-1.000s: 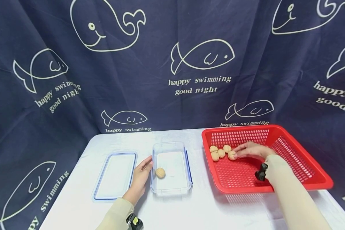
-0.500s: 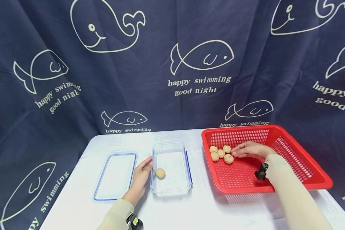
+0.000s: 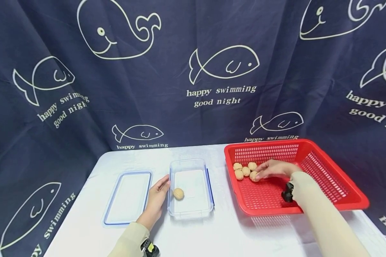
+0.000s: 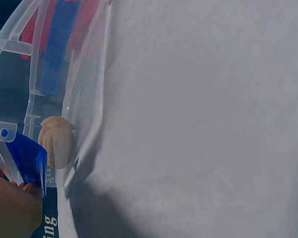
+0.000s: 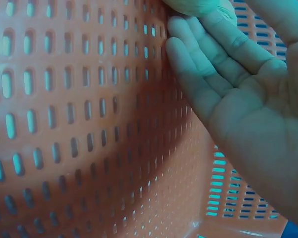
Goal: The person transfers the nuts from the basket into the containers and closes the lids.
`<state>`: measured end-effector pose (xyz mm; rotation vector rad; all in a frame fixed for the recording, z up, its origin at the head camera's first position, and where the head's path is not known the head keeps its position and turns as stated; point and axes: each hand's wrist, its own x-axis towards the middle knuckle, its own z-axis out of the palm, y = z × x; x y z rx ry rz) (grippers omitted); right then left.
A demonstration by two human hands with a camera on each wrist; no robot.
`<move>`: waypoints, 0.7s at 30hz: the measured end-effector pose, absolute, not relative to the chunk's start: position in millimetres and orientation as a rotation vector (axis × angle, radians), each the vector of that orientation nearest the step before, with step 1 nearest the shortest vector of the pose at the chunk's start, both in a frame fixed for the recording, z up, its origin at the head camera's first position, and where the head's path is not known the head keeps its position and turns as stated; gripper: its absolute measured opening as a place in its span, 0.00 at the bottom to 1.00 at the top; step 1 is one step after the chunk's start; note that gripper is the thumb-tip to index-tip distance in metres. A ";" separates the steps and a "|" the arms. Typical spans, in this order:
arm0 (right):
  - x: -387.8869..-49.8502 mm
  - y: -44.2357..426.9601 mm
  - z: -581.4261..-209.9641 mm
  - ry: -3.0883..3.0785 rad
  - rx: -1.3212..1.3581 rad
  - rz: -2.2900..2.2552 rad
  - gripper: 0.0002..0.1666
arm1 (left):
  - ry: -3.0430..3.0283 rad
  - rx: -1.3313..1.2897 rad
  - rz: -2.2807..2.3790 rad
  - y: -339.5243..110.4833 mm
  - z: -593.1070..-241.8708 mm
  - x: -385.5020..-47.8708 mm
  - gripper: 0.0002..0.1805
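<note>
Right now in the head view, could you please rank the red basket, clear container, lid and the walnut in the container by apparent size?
Red basket
Clear container and lid: too alike to rank
Walnut in the container

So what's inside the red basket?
The basket shows five walnuts, bunched at its left side; the right hand touches one. Whatever lies directly under the hand and sleeve is covered.

The red basket is smooth, faintly glossy perforated plastic, while the container and the lid are clear, shiny plastic. The walnuts are rough, ridged and matt. The cloth-covered tabletop, the creased fabric curtain and the pale fabric sleeves all look matt.
</note>
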<state>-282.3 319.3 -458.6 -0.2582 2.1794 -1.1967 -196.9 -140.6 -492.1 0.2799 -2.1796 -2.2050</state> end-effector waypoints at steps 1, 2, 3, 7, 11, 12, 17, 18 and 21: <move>-282.3 318.1 -458.7 2.205 -0.252 -1.170 0.27 | -2.183 0.280 -2.203 -140.7 -492.2 -196.7 0.23; -282.0 316.8 -458.6 2.227 -0.248 -1.146 0.28 | -2.185 0.280 -2.203 -140.8 -492.3 -196.5 0.23; -282.0 316.0 -458.7 2.244 -0.245 -1.130 0.28 | -2.185 0.281 -2.205 -140.8 -492.2 -196.3 0.23; -281.5 315.2 -458.2 2.275 -0.235 -1.120 0.26 | -2.192 0.269 -2.207 -140.7 -492.6 -196.6 0.23; -281.8 317.2 -457.0 2.280 -0.259 -1.148 0.25 | -2.189 0.276 -2.207 -140.3 -493.3 -197.8 0.24; -282.3 318.0 -456.6 2.282 -0.267 -1.157 0.25 | -2.188 0.278 -2.206 -140.1 -493.4 -197.9 0.24; -283.6 320.4 -449.8 2.290 -0.310 -1.206 0.28 | -2.186 0.274 -2.207 -139.8 -493.4 -197.5 0.24; -283.3 320.3 -447.6 2.293 -0.307 -1.212 0.28 | -2.185 0.275 -2.206 -139.9 -493.4 -197.4 0.24; -282.2 318.9 -442.4 2.294 -0.324 -1.250 0.27 | -2.192 0.284 -2.194 -140.6 -493.6 -197.9 0.24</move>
